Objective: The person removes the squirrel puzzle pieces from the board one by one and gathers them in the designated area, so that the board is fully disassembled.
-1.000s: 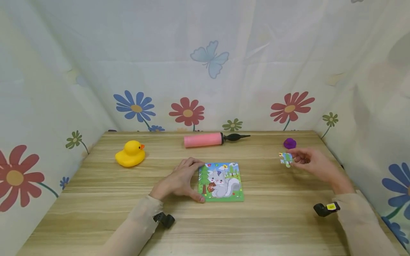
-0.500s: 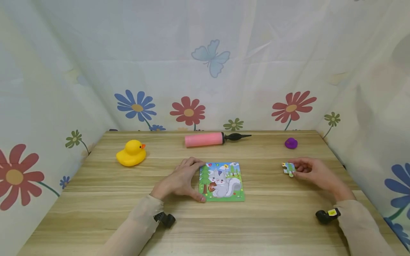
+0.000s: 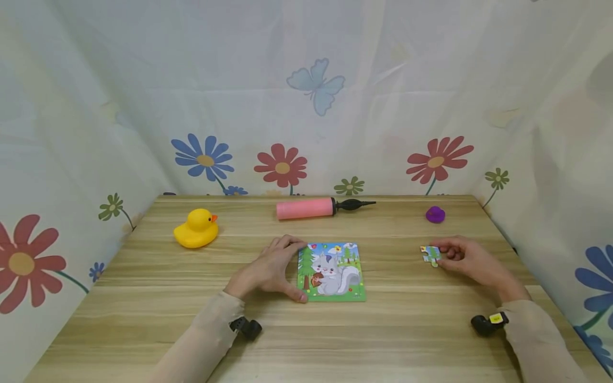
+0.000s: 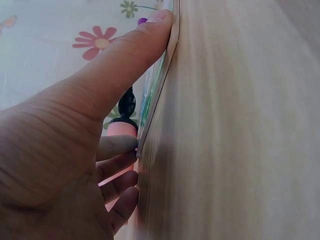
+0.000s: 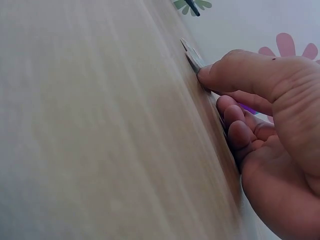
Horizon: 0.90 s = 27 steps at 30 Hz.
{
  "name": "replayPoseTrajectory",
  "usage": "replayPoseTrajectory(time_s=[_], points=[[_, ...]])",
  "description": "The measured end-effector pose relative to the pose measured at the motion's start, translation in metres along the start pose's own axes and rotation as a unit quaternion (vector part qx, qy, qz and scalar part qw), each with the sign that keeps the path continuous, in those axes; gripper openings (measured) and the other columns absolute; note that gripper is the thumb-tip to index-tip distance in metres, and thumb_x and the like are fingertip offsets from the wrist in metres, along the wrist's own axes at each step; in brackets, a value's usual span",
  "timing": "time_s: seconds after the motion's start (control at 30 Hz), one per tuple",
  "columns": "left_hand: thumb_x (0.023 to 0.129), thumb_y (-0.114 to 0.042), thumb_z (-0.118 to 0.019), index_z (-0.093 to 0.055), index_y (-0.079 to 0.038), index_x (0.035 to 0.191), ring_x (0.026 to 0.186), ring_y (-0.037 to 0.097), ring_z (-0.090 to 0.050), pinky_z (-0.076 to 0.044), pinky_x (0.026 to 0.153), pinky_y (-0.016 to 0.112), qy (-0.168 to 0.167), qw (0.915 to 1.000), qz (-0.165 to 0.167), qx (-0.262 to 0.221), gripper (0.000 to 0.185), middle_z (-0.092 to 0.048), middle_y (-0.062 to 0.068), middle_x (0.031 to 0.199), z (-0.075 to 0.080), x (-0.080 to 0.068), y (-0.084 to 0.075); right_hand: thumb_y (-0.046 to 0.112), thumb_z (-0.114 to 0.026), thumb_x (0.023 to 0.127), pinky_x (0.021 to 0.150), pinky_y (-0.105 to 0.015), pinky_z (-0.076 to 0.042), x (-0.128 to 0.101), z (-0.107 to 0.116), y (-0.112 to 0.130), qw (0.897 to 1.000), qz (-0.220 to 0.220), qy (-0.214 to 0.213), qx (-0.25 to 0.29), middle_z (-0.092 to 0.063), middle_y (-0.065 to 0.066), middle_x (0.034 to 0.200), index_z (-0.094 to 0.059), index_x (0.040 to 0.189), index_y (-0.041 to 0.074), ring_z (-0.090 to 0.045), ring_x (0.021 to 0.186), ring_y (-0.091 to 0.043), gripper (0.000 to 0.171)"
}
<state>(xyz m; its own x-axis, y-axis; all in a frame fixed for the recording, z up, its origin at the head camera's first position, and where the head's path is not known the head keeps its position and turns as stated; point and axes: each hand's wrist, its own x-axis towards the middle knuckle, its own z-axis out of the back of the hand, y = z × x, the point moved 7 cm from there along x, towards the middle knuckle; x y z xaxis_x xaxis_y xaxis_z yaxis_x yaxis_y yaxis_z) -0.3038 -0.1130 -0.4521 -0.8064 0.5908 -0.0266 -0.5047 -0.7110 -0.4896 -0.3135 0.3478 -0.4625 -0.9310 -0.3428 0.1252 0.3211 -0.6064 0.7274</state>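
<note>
My left hand point(image 3: 268, 271) spans the left side of a square jigsaw puzzle point(image 3: 330, 272) showing a grey squirrel with an acorn. Its thumb point(image 4: 150, 35) lies at the near left corner and the index fingertip at the far left one, holding the board between them; the other fingers rest by the tabletop. Over to the right, my right hand point(image 3: 471, 263) pinches a small jigsaw piece point(image 3: 431, 256) between thumb and fingers. That piece has blue and green print and is low over the wood. In the right wrist view the piece point(image 5: 192, 57) appears edge-on, the remaining fingers curled beneath the hand.
A yellow rubber duck point(image 3: 196, 229) sits at the back left. At the rear of the wooden table point(image 3: 373, 346) lies a pink hand pump point(image 3: 306, 208) with a black nozzle. Beyond my right hand is a small purple duck point(image 3: 435, 214). Flowered curtains surround the table.
My right hand has come down and slightly nearer with the jigsaw piece, moving away from the purple duck. The left hand and the puzzle keep their places.
</note>
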Motion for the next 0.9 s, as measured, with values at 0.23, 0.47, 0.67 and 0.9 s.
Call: replayPoseTrajectory(time_s=[0.23,0.47,0.67,0.9], points=[[0.068,-0.059,-0.105,-0.042,-0.004,0.170,0.156,0.037,-0.035,-0.029,0.130,0.067,0.000,1.0000,0.001,0.000,0.132,-0.040,0.015,0.169,0.0006,-0.0012,-0.0013,0.002,-0.079,0.101,0.076,-0.020,-0.049,0.0000,-0.0004,0.0023,1.000,-0.004,0.006,0.004,-0.066,-0.011,0.112,-0.069,0.141,-0.009,-0.055,0.093,-0.011,0.042],[0.068,-0.060,-0.105,-0.042,-0.004,0.170,0.155,0.038,-0.036,-0.031,0.129,0.067,0.000,1.0000,-0.001,0.004,0.132,-0.041,0.015,0.169,0.0011,-0.0014,-0.0025,0.002,-0.077,0.103,0.077,-0.020,-0.049,0.0002,-0.0013,0.0020,1.000,-0.010,0.011,0.016,-0.065,-0.012,0.116,-0.068,0.142,-0.009,-0.054,0.095,-0.013,0.041],[0.068,-0.061,-0.104,-0.042,-0.005,0.170,0.156,0.037,-0.035,-0.030,0.130,0.067,0.002,1.0000,0.001,0.005,0.132,-0.041,0.014,0.169,0.0002,-0.0005,-0.0013,0.003,-0.078,0.103,0.078,-0.020,-0.048,0.0002,-0.0012,-0.0005,1.000,-0.015,0.014,0.014,-0.064,-0.012,0.118,-0.067,0.143,-0.008,-0.054,0.095,-0.014,0.044],[0.068,-0.061,-0.104,-0.042,-0.006,0.170,0.156,0.037,-0.035,-0.029,0.130,0.066,0.003,1.0000,0.003,0.002,0.132,-0.040,0.014,0.169,0.0006,-0.0007,-0.0009,0.006,-0.077,0.104,0.084,-0.017,-0.053,-0.0016,0.0037,-0.0058,0.998,-0.047,0.002,0.043,-0.063,-0.023,0.131,-0.047,0.160,-0.008,-0.058,0.101,-0.011,0.065]])
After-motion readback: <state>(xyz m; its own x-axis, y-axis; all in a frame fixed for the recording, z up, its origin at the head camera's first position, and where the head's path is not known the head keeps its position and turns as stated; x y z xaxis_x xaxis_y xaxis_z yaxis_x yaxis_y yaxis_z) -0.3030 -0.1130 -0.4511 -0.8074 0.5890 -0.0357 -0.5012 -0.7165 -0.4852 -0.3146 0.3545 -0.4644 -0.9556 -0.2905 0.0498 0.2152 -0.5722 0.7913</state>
